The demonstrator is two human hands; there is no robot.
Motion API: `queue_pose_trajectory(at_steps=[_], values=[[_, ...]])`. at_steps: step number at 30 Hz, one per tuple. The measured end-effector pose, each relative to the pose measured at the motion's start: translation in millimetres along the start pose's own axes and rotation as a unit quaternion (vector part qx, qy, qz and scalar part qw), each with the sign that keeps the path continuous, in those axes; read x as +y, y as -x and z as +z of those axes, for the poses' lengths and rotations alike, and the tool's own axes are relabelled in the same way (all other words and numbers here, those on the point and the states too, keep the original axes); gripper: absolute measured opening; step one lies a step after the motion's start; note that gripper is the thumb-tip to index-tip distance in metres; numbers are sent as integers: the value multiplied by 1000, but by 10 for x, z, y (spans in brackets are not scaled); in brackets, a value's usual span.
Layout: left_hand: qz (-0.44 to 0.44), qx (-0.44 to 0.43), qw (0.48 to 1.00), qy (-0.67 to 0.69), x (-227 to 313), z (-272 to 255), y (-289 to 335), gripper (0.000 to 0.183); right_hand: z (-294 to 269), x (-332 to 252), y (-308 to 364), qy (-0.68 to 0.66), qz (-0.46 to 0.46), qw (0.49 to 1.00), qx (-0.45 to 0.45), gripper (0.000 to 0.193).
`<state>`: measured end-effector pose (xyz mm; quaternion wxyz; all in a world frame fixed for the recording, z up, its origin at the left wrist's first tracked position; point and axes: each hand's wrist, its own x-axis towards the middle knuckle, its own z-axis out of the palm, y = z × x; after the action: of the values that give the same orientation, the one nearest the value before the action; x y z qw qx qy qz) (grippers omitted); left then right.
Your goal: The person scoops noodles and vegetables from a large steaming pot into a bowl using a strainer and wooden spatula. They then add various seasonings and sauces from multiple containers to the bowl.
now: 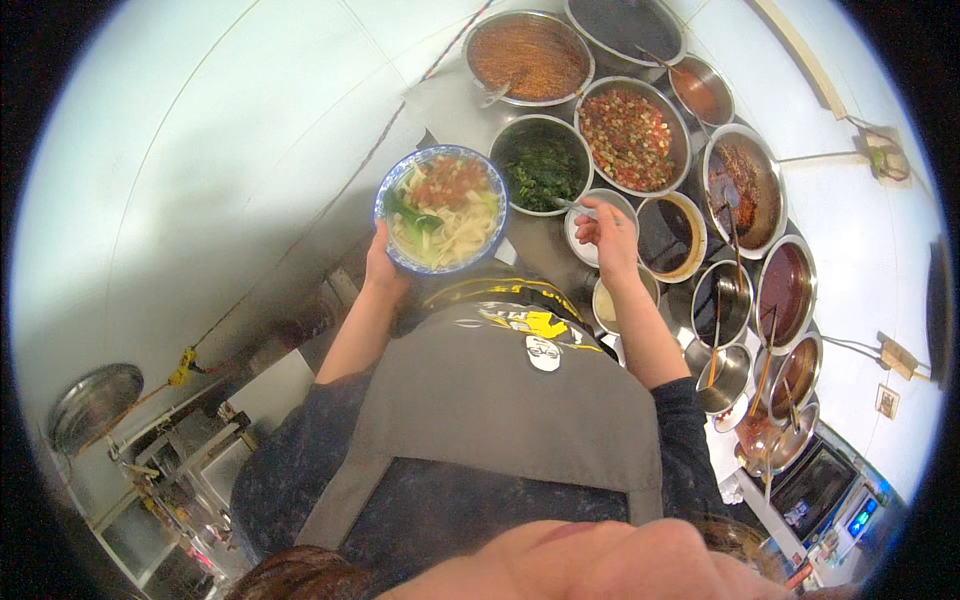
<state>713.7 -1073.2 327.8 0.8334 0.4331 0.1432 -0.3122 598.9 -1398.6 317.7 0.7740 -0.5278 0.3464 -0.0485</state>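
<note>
My left hand [383, 264] grips the side of a blue-and-white bowl [384, 239] and holds it up at the left. Wide noodles [448, 232], green leaves [416, 212] and a chopped red topping [452, 180] fill it. My right hand [611, 238] is closed on a metal spoon [575, 206], which points toward a steel basin of chopped greens [545, 168]. Whether the spoon's tip carries anything is too small to tell. Beneath that hand is a steel bowl of something white [584, 246], partly covered by the fingers.
Several steel basins crowd the right: a chopped red-and-green mix [626, 138], orange-brown sauce [530, 60], dark liquid [664, 234], chili oil [738, 190] and dark red sauce [784, 292]. Spoon handles stick out of some. A pale wall [200, 130] rises at the left, a cord running along it.
</note>
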Motion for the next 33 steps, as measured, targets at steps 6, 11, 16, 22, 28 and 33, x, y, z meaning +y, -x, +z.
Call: queue_pose_trajectory(at_steps=[6, 11, 16, 22, 28, 33], values=[[8, 15, 1000, -11, 37, 49, 30, 61, 30, -138, 223, 24, -153, 988, -13, 37], [44, -7, 999, 16, 57, 152, -71, 59, 158, -470, 738, 109, -326, 935, -90, 28], [37, -7, 999, 22, 67, 290, -172, 59, 291, -541, 1009, 496, -476, 679, -259, 28], [8, 9, 998, 67, 64, 286, -212, 57, 149, -356, 774, 443, -521, 727, -63, 39], [29, -3, 995, 95, 169, 53, -328, 57, -142, -480, 170, 634, -383, 641, -200, 45], [51, 46, 996, 62, 288, -138, -515, 57, 482, -679, -657, 618, -442, 637, -129, 38]])
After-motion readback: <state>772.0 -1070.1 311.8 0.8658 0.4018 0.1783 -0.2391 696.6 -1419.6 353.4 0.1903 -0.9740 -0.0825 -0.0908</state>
